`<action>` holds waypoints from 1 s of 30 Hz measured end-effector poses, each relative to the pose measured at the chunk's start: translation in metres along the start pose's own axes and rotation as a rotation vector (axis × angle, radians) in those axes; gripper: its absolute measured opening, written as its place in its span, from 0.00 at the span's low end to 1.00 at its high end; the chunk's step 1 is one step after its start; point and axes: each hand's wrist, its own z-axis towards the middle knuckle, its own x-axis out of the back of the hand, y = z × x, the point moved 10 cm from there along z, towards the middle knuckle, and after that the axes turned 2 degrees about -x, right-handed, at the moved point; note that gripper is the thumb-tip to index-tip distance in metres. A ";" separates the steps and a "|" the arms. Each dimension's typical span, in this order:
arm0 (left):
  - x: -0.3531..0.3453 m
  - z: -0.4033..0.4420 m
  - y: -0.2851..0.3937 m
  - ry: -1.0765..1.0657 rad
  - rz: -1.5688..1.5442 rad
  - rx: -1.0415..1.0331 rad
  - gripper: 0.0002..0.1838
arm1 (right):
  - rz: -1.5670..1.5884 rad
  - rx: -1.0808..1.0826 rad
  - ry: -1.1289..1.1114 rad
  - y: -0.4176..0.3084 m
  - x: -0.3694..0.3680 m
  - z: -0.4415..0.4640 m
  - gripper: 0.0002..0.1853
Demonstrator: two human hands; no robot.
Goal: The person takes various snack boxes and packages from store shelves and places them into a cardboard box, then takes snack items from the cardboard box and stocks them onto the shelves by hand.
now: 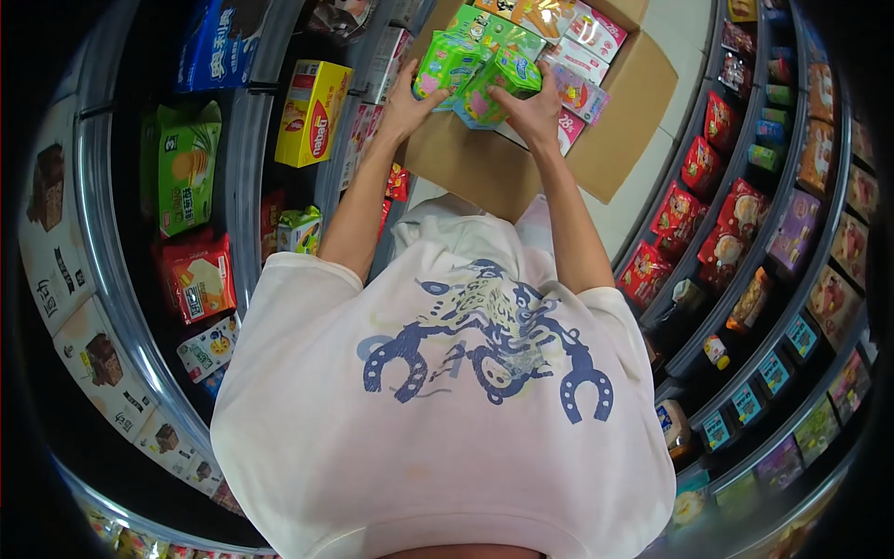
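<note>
Here the left hand (408,104) pinches a green pack (447,67), the right hand (534,110) a second pack (501,86) just beside it, above the carton (615,160).

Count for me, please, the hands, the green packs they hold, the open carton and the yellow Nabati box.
Hands: 2 (left hand, right hand)
Green packs: 2 (left pack, right pack)
Carton: 1
Nabati box: 1
Total: 6

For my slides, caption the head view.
Between shelves, left hand and right hand hold green packs at an open carton.
</note>
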 end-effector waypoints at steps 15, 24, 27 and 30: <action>0.005 -0.006 -0.004 0.030 -0.058 -0.010 0.45 | -0.102 0.242 0.178 -0.036 -0.005 0.000 0.55; 0.002 -0.006 -0.008 0.019 -0.042 0.007 0.47 | -0.050 0.063 0.080 -0.011 -0.003 -0.006 0.52; 0.002 -0.006 -0.006 0.023 -0.017 -0.012 0.48 | -0.019 0.048 0.083 -0.008 -0.001 -0.004 0.48; 0.004 -0.008 0.000 0.016 -0.014 0.005 0.46 | 0.026 0.000 0.086 -0.028 0.006 -0.014 0.45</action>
